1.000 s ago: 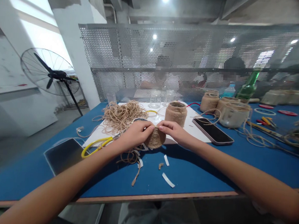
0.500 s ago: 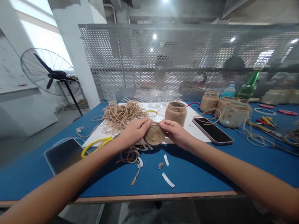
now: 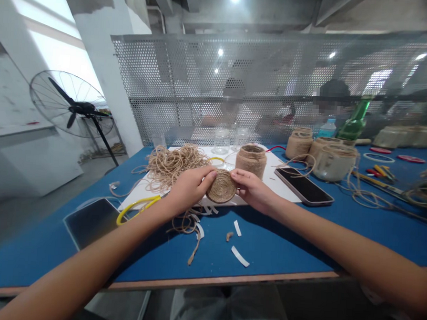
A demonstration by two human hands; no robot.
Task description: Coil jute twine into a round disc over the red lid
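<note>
A round disc of coiled jute twine [image 3: 221, 187] is held up above the table's near half, its spiral face toward me. My left hand [image 3: 192, 185] pinches its left edge between thumb and fingers. On the opposite edge, my right hand [image 3: 249, 188] grips it the same way. Just behind my right hand stands a twine-wrapped jar [image 3: 251, 161] with an open mouth. A loose heap of jute twine [image 3: 177, 165] lies beyond my left hand. Yellow-handled scissors [image 3: 136, 210] rest beside my left forearm, partly covered by it.
White paper [image 3: 280, 187] covers part of the blue table [image 3: 283, 249]. A phone [image 3: 304, 186] lies right, a dark tablet-like slab [image 3: 91, 225] left. Paper strips [image 3: 240, 256] are scattered in front. More wrapped jars [image 3: 299, 144] and a green bottle [image 3: 357, 120] stand back right; people sit behind the perforated screen [image 3: 189, 82].
The coiled disc has risen slightly and tilted a little in my hands. Both hands keep their hold on its edges, and the things on the table stay where they were.
</note>
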